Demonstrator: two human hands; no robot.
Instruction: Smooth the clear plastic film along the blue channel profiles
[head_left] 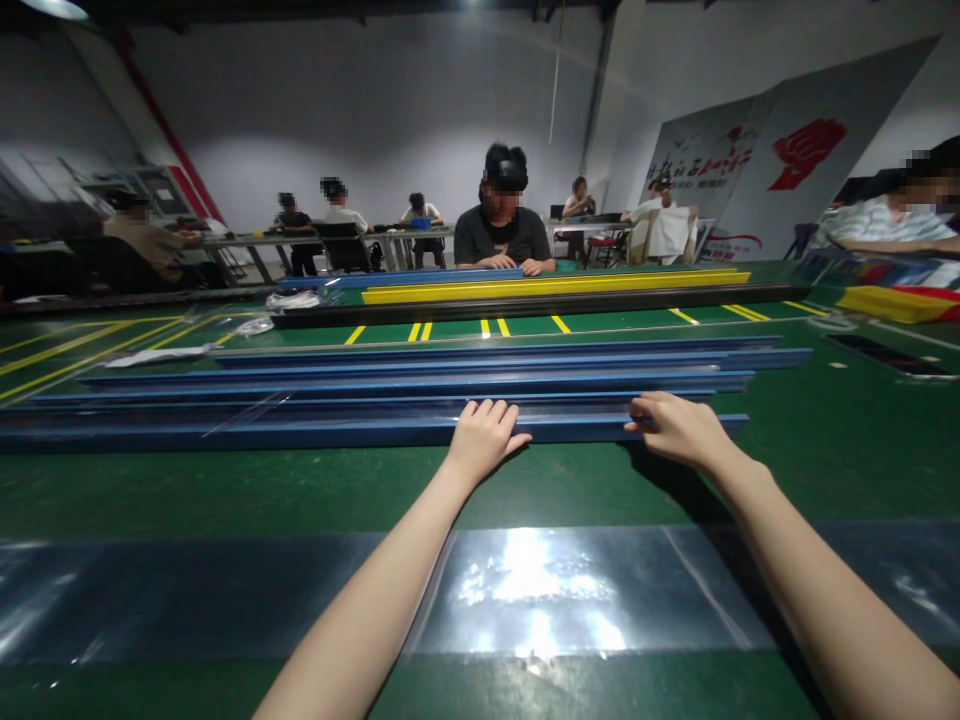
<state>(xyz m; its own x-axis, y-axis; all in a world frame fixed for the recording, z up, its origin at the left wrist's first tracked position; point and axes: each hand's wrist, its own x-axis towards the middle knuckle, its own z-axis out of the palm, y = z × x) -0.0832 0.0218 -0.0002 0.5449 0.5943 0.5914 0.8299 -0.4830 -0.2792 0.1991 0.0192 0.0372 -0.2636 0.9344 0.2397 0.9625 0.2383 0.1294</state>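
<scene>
Blue strips (375, 434), a yellow strip (555, 288) and a darker strip (540, 304), probably black; the tabletop (300, 490) is green with yellow lines (415, 332).

Two bare, slender forearms (397, 575), narrow wrists (459, 478), bare left hand (484, 437), bare right hand (679, 425), slim fingers (498, 411)

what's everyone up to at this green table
A person's left hand lies over the nearest blue strip, while the right hand has its fingers curled at that strip near its right end. More blue strips lie just beyond, then a black strip and a yellow strip. Clear film lies in front. Across the table sits a co-worker.
</scene>
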